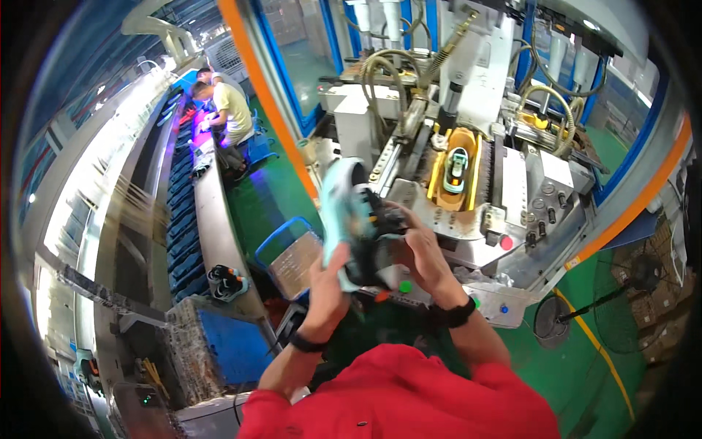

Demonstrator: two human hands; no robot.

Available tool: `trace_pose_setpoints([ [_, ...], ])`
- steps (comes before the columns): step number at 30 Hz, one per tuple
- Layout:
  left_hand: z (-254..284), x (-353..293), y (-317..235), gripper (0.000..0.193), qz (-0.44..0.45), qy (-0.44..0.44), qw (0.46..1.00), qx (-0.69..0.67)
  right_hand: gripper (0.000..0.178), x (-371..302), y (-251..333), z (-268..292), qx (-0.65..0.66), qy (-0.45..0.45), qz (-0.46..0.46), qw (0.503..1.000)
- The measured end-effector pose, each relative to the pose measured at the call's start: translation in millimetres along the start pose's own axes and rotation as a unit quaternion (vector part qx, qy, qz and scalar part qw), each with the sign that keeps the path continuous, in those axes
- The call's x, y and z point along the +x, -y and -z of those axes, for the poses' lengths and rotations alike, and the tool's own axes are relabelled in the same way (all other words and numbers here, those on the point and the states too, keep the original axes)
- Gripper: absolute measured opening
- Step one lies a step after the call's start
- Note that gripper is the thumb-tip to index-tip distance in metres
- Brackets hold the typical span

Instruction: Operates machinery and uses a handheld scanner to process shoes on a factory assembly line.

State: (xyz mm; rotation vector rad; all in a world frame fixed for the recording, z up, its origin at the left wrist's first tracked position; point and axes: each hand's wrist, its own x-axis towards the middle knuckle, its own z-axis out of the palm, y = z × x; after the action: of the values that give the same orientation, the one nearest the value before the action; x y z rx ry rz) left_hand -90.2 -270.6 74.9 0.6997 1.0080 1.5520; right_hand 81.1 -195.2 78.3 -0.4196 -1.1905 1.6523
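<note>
In front of the red shirt [398,395]: 2-hand sneaker handling

L hand [327,296] & R hand [425,256] both closed round a mint/blk sneaker [355,227], motion-blurred; mint part looks smooth, curved. Step in hand: prob. turning it; next move prob. calls for steady grip w/ both hands. Beyond, hard metal machine [482,80]; its tan trough-shaped cradle [462,139] has a 2nd sneaker [457,170].

The shoe [349,219] is pale mint and black. The mint surface faces left; the black section, marked by a small orange-yellow spot, faces right. The shoe is suspended between the hands [327,289] at the centre of the scene, long axis running near to far. Blur obscures toe direction.
</note>
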Motion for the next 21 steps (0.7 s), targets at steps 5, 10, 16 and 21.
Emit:
trace_pose_setpoints([
  [5, -110, 60, 69, 0.062, -0.062, 0.198, 0.923, 0.324, 0.048, -33, 47, 104, -0.101, -0.335, -0.089, 0.932],
  [10, -160, 217, 157, 0.066, 0.008, 0.218, 0.866, 0.450, 0.057, -78, 58, 215, -0.186, -0.463, 0.072, 0.863],
  [16, -194, 357, 255, 0.098, -0.007, 0.110, 0.835, 0.539, 0.058, -116, 108, 216, -0.239, -0.564, 0.090, 0.786],
  [21, -218, 378, 282, 0.066, -0.046, 0.037, 0.802, 0.595, 0.059, -113, 119, 231, -0.334, -0.587, 0.080, 0.733],
])
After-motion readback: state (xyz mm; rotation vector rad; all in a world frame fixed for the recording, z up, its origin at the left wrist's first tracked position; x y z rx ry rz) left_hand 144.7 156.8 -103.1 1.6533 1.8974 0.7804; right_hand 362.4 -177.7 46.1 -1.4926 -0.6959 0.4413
